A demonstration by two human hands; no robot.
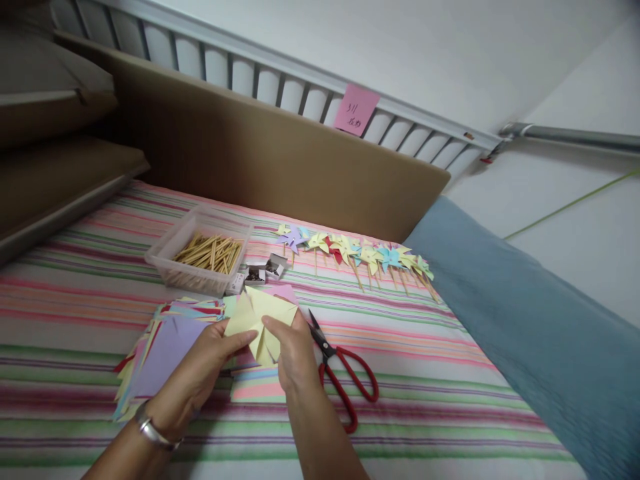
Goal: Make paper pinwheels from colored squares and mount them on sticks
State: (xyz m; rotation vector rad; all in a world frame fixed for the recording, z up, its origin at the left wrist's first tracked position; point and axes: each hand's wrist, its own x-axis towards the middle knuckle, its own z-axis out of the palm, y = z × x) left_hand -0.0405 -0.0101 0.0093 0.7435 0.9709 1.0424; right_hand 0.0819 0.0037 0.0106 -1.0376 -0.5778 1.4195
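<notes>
Between my hands is a pale yellow paper square (pixel 270 309) with slits cut in from its corners. My left hand (pixel 216 350) pinches its left edge, thumb on top. My right hand (pixel 296 347) grips it from the right, the thumb pressed near the middle. Beneath lie a pink sheet and a stack of coloured paper (pixel 257 390). Just right of my right hand rest red-handled scissors (pixel 330 353), blades slightly apart. On the left is a pile of cut paper squares (pixel 173 353), a purple one on top.
A clear plastic box (pixel 163 257) of wooden sticks (pixel 213 253) stands behind the paper pile. Beside it are small open boxes (pixel 265 268) of dark bits. Several finished paper pinwheels (pixel 370 255) lie in a row before a cardboard panel (pixel 300 167). A striped cloth (pixel 425 400) covers the surface.
</notes>
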